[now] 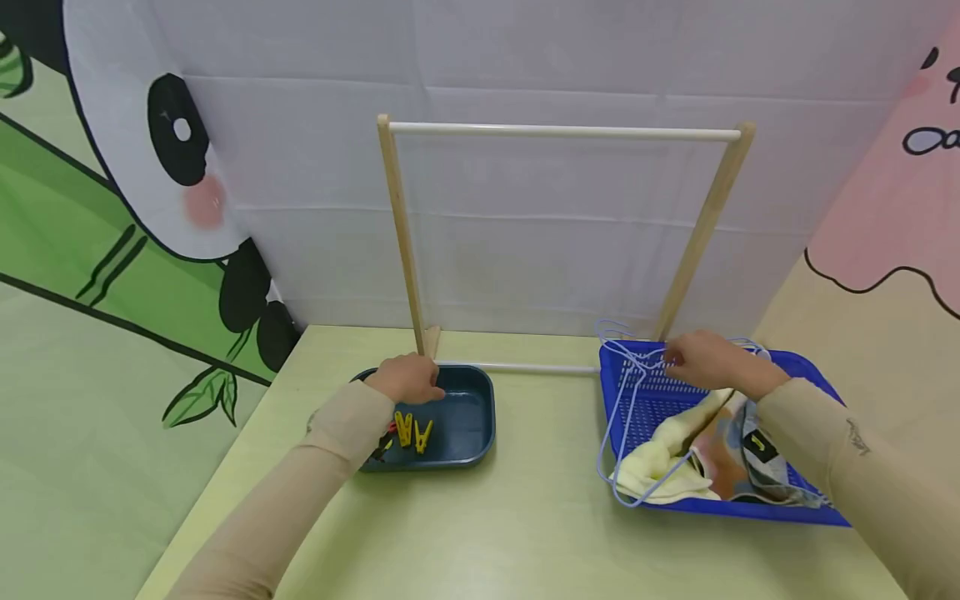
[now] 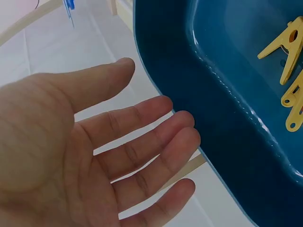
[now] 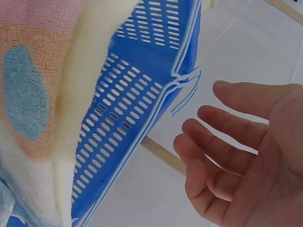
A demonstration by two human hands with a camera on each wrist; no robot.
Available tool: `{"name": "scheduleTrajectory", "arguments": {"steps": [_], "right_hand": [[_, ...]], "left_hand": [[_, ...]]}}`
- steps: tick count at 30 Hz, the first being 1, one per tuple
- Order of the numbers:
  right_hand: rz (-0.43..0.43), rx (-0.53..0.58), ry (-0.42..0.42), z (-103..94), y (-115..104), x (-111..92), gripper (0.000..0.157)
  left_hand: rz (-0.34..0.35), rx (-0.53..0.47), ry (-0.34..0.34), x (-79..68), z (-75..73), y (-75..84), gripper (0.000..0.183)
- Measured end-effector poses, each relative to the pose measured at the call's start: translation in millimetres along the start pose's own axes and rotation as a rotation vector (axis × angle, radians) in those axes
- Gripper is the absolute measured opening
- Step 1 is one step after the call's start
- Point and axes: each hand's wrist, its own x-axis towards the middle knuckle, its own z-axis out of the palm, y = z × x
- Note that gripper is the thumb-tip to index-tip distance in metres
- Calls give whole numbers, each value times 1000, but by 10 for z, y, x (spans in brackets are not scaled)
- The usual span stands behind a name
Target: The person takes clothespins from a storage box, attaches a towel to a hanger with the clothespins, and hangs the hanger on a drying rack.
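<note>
My left hand (image 1: 407, 379) hovers over the back left of a dark teal tray (image 1: 480, 417). In the left wrist view its fingers are spread and relaxed beside the tray's rim, holding nothing. Yellow clothespins (image 1: 403, 429) lie in the tray, with red and black ones partly hidden by the sleeve. On the right, my right hand (image 1: 712, 360) is above the back of a blue perforated basket (image 1: 652, 408). Its loosely bent fingers are close to the hooks of light blue hangers (image 3: 183, 80), apart from them in the right wrist view. Folded cloths (image 1: 663, 450) fill the basket's front.
Behind the tray and basket stands a rack with wooden posts (image 1: 401, 225), a white top bar (image 1: 562, 131) and a low white bar (image 1: 525, 367). The pale yellow table (image 1: 525, 533) meets a printed cloth backdrop (image 1: 540, 275). Hangers overhang the basket's left rim.
</note>
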Motion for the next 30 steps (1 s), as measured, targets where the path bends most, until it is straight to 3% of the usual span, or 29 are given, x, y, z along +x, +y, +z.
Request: {"name": "scheduleTrajectory", "arguments": {"steps": [10,23,30], "right_hand": [[-10,-13,-16,80,19,134,15],[-32,-30,-28,133,37,265,18],[-37,-30,-35,150,42,299,18]], "left_hand": [[-54,-10,-32,101,61,-44,21],[-178,20,-88,220,224,-183,41],[-213,29,-89,278,293,-256,34]]}}
